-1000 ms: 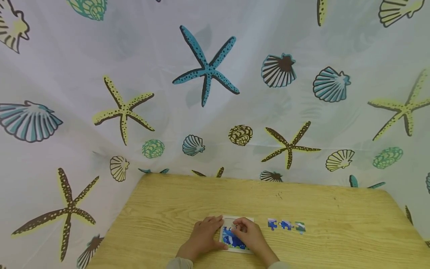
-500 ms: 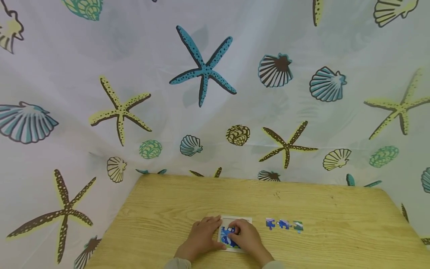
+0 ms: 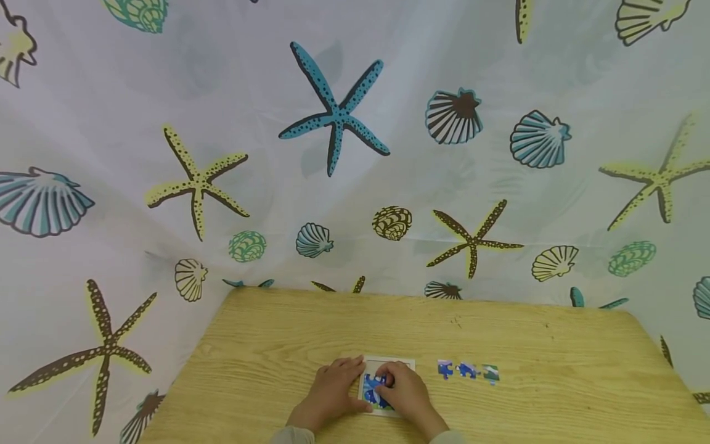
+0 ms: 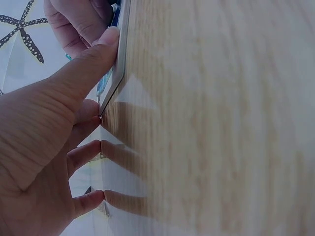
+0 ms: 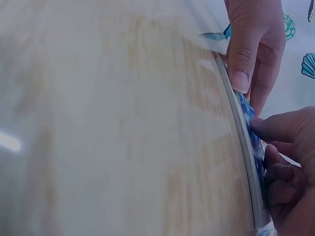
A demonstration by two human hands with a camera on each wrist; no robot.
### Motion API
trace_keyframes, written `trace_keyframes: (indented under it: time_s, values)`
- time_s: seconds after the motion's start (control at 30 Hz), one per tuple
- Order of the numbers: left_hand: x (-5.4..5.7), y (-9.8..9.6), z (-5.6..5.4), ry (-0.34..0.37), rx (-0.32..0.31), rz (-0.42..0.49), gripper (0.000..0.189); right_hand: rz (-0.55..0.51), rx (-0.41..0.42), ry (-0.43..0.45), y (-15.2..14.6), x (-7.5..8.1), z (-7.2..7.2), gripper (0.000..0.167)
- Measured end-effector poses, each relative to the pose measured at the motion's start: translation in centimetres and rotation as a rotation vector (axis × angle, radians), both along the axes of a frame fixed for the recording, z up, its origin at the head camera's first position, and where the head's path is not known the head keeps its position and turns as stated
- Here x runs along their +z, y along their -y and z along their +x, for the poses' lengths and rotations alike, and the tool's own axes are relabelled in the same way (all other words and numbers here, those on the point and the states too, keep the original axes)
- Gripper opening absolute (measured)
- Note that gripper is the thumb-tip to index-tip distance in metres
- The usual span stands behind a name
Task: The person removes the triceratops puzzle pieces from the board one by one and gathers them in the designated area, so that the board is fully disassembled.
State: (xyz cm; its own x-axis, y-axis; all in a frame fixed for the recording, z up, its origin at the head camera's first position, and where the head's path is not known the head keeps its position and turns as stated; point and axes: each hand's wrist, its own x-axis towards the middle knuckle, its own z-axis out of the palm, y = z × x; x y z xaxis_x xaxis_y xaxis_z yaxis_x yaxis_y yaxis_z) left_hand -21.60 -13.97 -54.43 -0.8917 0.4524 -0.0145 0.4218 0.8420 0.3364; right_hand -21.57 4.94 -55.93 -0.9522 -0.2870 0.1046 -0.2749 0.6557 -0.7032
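Note:
A small white-rimmed puzzle tray (image 3: 407, 361) lies on the table, with a blue cartoon picture (image 3: 374, 383) partly assembled inside. My left hand (image 3: 334, 390) rests at its left side. The left thumb (image 4: 101, 46) lies on the tray's near edge while the other fingers spread, their tips on the tabletop. My right hand (image 3: 407, 390) is over the tray's right half, fingers curled in, thumb and index tip pinching a puzzle piece at the picture; the hand hides most of that piece. In the right wrist view, the right thumb (image 5: 273, 127) touches the picture's surface.
Right of the tray lie three loose puzzle pieces: a blue and lilac one (image 3: 445, 369), a blue one (image 3: 468, 370) and a green and grey one (image 3: 490, 373). The wood-grain table (image 3: 310, 320) meets a white curtain (image 3: 249, 74) printed with starfish and shells.
The right hand has lowered and shifted slightly left, its fingers drawn further in over the picture. The left hand has kept its hold at the tray's side. The whole view has drifted slightly.

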Motion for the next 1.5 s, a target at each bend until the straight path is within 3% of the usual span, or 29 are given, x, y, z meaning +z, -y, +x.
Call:
trace_keyframes:
  time_s: [0.27,0.5,0.87,1.3,1.5]
  values:
    - [-0.1,0.1,0.1,-0.016,0.0,0.006,0.084,-0.033,-0.033,0.016,0.3,0.0,0.2,0.02]
    - [0.0,0.1,0.1,-0.024,-0.01,0.006,0.085,-0.178,-0.098,0.049,0.3,-0.4,0.1,0.013]
    - [-0.6,0.2,-0.2,-0.021,0.005,-0.025,0.085,-0.19,-0.152,0.045,0.6,-0.7,0.1,0.012]
    - [-0.7,0.1,-0.1,-0.006,0.008,-0.015,0.086,-0.506,-0.083,0.193,-1.0,-0.2,-0.1,0.012]
    - [-0.7,0.2,-0.2,-0.007,0.008,0.001,0.086,-0.559,-0.138,0.228,-2.6,0.0,0.0,0.016]
